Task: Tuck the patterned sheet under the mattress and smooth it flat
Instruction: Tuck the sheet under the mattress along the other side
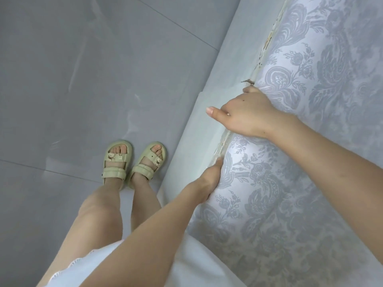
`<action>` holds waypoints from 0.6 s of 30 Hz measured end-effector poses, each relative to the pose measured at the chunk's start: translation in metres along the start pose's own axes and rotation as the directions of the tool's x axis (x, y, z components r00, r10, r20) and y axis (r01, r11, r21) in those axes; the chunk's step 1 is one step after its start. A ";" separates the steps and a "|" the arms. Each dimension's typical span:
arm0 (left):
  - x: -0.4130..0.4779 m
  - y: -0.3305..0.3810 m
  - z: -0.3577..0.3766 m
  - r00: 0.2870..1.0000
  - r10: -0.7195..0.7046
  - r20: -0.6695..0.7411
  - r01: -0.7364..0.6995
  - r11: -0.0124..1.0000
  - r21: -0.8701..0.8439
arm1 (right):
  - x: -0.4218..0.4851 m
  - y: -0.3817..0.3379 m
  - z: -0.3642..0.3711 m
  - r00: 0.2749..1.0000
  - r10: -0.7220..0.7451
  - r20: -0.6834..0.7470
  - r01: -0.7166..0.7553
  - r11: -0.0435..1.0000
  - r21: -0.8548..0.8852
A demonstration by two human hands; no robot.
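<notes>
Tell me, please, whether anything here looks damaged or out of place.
Yes: the pale bed frame edge beside the patterned sheet is chipped and peeling along the seam, with a splinter sticking out just beyond the right hand. The sheet itself looks intact.

Footwear: a pair of pale green open-toe sandals, left sandal (pixel 116 162) and right sandal (pixel 148 165). Each has a thick moulded sole, a front strap and an ankle strap. Small cream charms sit on the front straps. Clothing: a white garment (pixel 87 266) with a scalloped, eyelet-trimmed hem (pixel 71 263). Forearms and lower legs are bare. The right hand (pixel 246 114) shows a short, rounded thumbnail.
</notes>
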State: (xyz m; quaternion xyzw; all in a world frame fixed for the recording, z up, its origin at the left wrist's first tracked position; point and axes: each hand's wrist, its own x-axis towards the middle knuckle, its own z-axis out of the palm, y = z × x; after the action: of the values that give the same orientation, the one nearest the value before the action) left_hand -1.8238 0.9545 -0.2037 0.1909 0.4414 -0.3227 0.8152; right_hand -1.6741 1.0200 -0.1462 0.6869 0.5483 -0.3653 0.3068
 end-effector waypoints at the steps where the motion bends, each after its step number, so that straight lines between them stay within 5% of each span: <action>1: 0.002 0.000 -0.003 0.999 0.004 0.041 -0.004 1.000 0.002 | -0.006 -0.009 0.003 1.000 -0.007 0.001 0.006 0.999 0.045; 4: -0.006 0.003 -0.019 0.995 0.082 0.055 -0.081 0.997 -0.008 | -0.025 -0.030 0.022 0.998 -0.047 0.042 0.039 0.982 0.184; 7: -0.016 -0.018 -0.043 0.932 0.262 -0.249 -0.279 0.960 -0.034 | -0.040 -0.043 0.040 0.995 -0.100 -0.006 0.099 0.963 0.252; 9: -0.024 -0.044 -0.058 0.864 0.343 -0.369 -0.313 0.939 0.141 | -0.044 -0.051 0.052 0.992 -0.124 -0.015 0.124 0.959 0.255; 12: -0.031 -0.080 -0.069 0.905 0.293 -0.309 -0.209 0.938 0.277 | -0.044 -0.069 0.067 0.976 -0.164 0.142 0.142 0.977 0.157; 18: -0.021 -0.124 -0.071 0.934 0.237 -0.266 -0.207 0.969 0.135 | -0.035 -0.096 0.089 0.878 -0.072 0.474 0.186 0.962 -0.199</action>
State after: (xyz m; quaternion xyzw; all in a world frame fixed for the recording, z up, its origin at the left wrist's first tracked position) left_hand -1.9603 0.9154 -0.2272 0.3256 0.5105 -0.2209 0.7646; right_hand -1.7873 0.9486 -0.1668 0.5000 0.5440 -0.4694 0.4835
